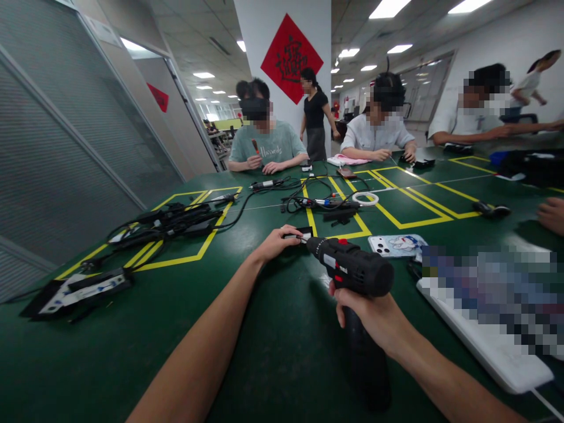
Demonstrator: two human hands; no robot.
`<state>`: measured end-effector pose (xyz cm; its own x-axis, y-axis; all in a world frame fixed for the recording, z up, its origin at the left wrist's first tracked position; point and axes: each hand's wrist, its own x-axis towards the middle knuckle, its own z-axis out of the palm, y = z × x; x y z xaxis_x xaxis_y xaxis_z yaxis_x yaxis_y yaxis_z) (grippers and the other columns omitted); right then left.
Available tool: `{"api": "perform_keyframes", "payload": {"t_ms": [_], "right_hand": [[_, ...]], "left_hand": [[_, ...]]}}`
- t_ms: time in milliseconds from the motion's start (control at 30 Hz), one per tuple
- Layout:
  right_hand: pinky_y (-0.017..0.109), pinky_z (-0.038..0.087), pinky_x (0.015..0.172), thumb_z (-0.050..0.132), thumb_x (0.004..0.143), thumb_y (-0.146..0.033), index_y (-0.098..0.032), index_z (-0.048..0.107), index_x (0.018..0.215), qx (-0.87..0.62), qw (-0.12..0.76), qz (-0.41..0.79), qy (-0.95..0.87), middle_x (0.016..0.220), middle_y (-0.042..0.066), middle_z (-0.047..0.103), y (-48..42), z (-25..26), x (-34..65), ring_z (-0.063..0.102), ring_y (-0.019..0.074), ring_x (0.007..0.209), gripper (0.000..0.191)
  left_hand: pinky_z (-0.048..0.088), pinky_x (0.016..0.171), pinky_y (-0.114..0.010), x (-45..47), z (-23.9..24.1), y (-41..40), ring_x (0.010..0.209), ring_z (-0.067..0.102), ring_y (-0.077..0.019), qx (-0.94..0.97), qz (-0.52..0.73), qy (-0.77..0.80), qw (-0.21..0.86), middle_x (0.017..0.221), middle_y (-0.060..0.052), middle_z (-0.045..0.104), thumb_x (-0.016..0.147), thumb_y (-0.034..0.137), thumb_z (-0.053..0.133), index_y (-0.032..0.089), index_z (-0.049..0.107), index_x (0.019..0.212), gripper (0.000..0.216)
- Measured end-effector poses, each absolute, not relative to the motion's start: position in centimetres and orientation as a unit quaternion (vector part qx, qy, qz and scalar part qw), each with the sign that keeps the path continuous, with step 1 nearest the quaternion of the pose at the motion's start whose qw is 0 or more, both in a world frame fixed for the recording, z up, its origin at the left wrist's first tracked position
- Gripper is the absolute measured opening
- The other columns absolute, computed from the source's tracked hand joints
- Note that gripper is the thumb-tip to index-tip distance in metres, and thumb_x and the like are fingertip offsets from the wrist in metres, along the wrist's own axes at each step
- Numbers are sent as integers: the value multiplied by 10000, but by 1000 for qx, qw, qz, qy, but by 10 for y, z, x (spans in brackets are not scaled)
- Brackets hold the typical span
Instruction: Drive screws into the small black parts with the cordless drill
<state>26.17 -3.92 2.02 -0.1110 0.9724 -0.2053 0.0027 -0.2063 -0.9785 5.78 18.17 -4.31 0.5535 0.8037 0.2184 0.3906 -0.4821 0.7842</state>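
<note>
My right hand [363,308] is wrapped round the grip of a black cordless drill [350,264] with red accents. The drill points forward and left, and its bit reaches a small dark part [302,233] on the table. My left hand [278,242] is closed on that part beside the bit, with thumb and fingers close to the tip. What kind of part it is cannot be made out, since the fingers and drill cover much of it. A phone in a patterned case [396,245] lies just right of the drill.
On the green table [176,346] with yellow tape lines, bundled black cables [171,223] lie left. More cables [317,204] and a white ring [365,199] are ahead. A white device [489,341] with a blurred screen stands right. Several people sit across; another person's hand [551,214] rests far right.
</note>
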Motion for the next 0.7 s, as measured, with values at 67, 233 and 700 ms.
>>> {"api": "perform_keyframes", "payload": {"t_ms": [67, 233, 700], "right_hand": [[243, 417, 572, 506, 750, -230, -160, 572, 817, -519, 421, 577, -469, 528, -27, 557, -39, 21, 262, 523, 111, 510, 118], [248, 417, 576, 506, 744, -228, -159, 576, 811, -515, 422, 578, -472, 541, -24, 563, -39, 22, 261, 524, 111, 504, 119], [245, 417, 589, 495, 750, -229, -167, 576, 818, -522, 413, 573, -478, 521, -28, 561, -38, 18, 262, 533, 114, 529, 123]], "left_hand": [[354, 986, -346, 58, -43, 182, 1072, 522, -220, 809, 295, 369, 350, 1104, -41, 590, 711, 367, 627, 232, 698, 952, 285], [351, 990, -351, 58, -42, 181, 1070, 523, -224, 808, 295, 370, 351, 1101, -41, 593, 711, 367, 625, 232, 699, 950, 284], [351, 985, -335, 58, -44, 183, 1065, 520, -217, 806, 293, 372, 356, 1098, -39, 588, 714, 353, 624, 225, 696, 956, 283]]}}
